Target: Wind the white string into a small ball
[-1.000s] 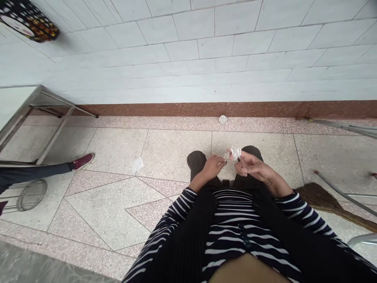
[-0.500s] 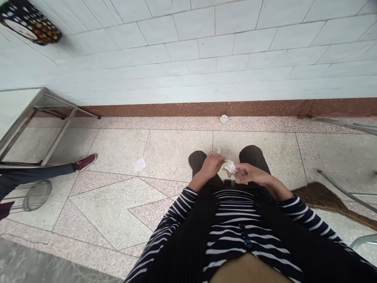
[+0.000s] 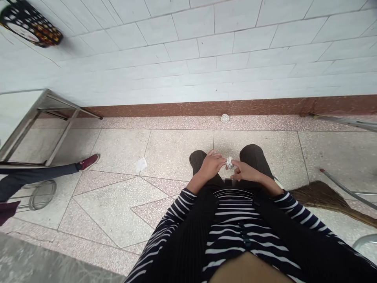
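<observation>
- Right between the two hands sits a small white bundle of string (image 3: 229,162), above the knees.
- Left hand (image 3: 211,165) curls around its left side, fingers touching it.
- Right hand (image 3: 246,172) pinches it from the right with its fingertips.
- Another white coil (image 3: 225,118) lies well apart by the wall.

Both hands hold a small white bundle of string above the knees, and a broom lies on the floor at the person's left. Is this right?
Not quite. The head view shows the broom at the person's right, not left. The rest holds: the left hand and right hand hold the small white bundle above the knees.
</observation>
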`<state>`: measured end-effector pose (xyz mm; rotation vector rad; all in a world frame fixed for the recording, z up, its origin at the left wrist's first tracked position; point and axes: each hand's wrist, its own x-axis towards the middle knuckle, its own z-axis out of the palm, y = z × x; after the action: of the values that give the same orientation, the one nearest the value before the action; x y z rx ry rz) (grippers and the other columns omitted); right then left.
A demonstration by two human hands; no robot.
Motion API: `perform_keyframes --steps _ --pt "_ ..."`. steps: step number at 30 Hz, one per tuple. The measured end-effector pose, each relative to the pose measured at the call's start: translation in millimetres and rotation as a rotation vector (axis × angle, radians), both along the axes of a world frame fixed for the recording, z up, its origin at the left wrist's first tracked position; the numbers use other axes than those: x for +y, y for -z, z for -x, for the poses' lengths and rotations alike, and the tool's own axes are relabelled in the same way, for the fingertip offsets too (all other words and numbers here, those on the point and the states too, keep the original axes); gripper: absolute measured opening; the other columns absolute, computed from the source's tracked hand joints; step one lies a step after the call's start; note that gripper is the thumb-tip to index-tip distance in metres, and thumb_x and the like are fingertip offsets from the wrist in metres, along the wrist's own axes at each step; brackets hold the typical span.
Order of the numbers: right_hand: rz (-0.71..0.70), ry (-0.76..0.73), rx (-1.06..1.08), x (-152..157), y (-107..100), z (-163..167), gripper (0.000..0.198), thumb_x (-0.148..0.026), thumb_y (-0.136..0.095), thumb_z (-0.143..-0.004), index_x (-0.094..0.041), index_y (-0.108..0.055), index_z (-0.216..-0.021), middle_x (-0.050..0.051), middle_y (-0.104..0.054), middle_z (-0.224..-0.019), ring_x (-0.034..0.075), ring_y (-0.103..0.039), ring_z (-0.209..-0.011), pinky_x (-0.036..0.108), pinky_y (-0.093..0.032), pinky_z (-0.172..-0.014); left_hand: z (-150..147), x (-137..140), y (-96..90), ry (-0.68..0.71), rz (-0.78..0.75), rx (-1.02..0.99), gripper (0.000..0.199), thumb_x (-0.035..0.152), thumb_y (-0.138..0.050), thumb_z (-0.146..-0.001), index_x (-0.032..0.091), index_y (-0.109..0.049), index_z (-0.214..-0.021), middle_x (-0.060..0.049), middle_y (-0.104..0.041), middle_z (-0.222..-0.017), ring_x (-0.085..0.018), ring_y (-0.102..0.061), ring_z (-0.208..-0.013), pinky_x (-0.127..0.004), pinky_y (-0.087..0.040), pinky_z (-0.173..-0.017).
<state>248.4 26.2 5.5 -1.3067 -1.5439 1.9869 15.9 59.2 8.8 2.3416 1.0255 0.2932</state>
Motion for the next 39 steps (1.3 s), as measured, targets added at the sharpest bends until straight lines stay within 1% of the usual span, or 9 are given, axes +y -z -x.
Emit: perform_keyframes --steps 3,7,13,17,20,23,31,35,39 --pt "0.026 0.035 0.08 -4.9 -12.5 -3.8 0.041 -0.035 -0.085 -0.071 -0.016 -0.066 -0.102 -0.003 -0.062 -0.083 0.008 -0.048 -0.052 0.025 -0.037 -0.049 0.1 4.0 2.0 -0.012 0.006 -0.002 0.025 0.029 -0.057 -0.109 0.02 -0.079 -0.102 -0.007 -0.08 -0.104 -0.02 -0.073 -0.109 -0.049 -0.035 -0.13" --pt "0.104 0.151 0.358 -5.1 -39.3 -12.6 0.039 -0.034 -0.09 -0.075 -0.015 -0.072 -0.104 -0.003 -0.057 -0.086 0.005 -0.043 -0.053 0.024 -0.029 -0.046 -4.8 11.0 11.8 -0.131 0.064 -0.083 0.024 0.026 -0.057 -0.109 0.02 -0.08 -0.108 -0.008 -0.083 -0.114 -0.021 -0.074 -0.112 -0.048 -0.042 -0.126" --pt "0.22 0.292 0.714 1.9 -60.5 -5.1 0.044 -0.033 -0.095 -0.069 -0.018 -0.077 -0.106 -0.007 -0.054 -0.077 0.001 -0.031 -0.042 0.024 -0.021 -0.044 -20.0 10.2 16.4 -0.228 0.265 -0.185 0.028 0.033 -0.059 -0.108 0.017 -0.083 -0.108 -0.009 -0.083 -0.112 -0.025 -0.076 -0.108 -0.039 -0.056 -0.102" --pt "0.216 0.373 0.64 11.0 -55.8 -1.8 0.039 -0.038 -0.094 -0.073 -0.017 -0.075 -0.1 -0.007 -0.052 -0.069 0.002 -0.027 -0.042 0.025 -0.019 -0.045 -24.0 9.1 7.5 -0.243 0.33 -0.296 0.028 0.036 -0.065 -0.105 0.019 -0.081 -0.121 -0.009 -0.08 -0.128 -0.027 -0.073 -0.122 -0.042 -0.054 -0.112" --pt "0.217 0.401 0.605 13.3 -48.6 -2.4 0.039 -0.04 -0.093 -0.075 -0.017 -0.074 -0.101 -0.006 -0.053 -0.068 0.002 -0.027 -0.042 0.024 -0.02 -0.045 -19.8 9.6 -4.4 -0.228 0.372 -0.421 0.045 0.036 -0.072 -0.1 0.021 -0.071 -0.142 -0.012 -0.068 -0.152 -0.031 -0.062 -0.143 -0.048 -0.045 -0.126" --pt "0.229 0.407 0.568 11.6 -44.2 -2.0 0.039 -0.041 -0.093 -0.076 -0.016 -0.073 -0.099 -0.006 -0.055 -0.067 0.002 -0.029 -0.041 0.024 -0.02 -0.044 -16.5 8.4 -16.3 -0.182 0.494 -0.576 0.053 0.034 -0.068 -0.102 0.022 -0.061 -0.153 -0.012 -0.061 -0.161 -0.03 -0.055 -0.153 -0.049 -0.041 -0.13" --pt "0.276 0.327 0.521 8.5 -47.5 -3.1 0.041 -0.043 -0.095 -0.076 -0.015 -0.071 -0.094 -0.008 -0.05 -0.061 0.001 -0.025 -0.04 0.022 -0.014 -0.042 -22.0 5.4 -16.6 -0.235 0.823 -0.762 0.052 0.041 -0.082 -0.092 0.017 -0.072 -0.138 -0.014 -0.076 -0.139 -0.03 -0.071 -0.131 -0.044 -0.056 -0.112" --pt "0.288 0.255 0.487 8.0 -45.1 -4.0 0.041 -0.046 -0.094 -0.078 -0.016 -0.067 -0.089 -0.008 -0.048 -0.063 0.0 -0.022 -0.042 0.021 -0.011 -0.042 -17.0 5.4 -15.0 -0.276 0.867 -0.775 0.048 0.039 -0.084 -0.09 0.019 -0.076 -0.133 -0.013 -0.077 -0.137 -0.029 -0.071 -0.13 -0.042 -0.055 -0.113" --pt "0.302 0.217 0.443 4.6 -39.6 -3.0 0.042 -0.047 -0.094 -0.078 -0.017 -0.065 -0.086 -0.009 -0.044 -0.06 0.001 -0.022 -0.042 0.021 -0.013 -0.042 -12.6 5.6 -15.0 -0.218 0.867 -0.684 0.04 0.036 -0.083 -0.091 0.018 -0.08 -0.127 -0.012 -0.079 -0.133 -0.028 -0.073 -0.126 -0.041 -0.055 -0.111"
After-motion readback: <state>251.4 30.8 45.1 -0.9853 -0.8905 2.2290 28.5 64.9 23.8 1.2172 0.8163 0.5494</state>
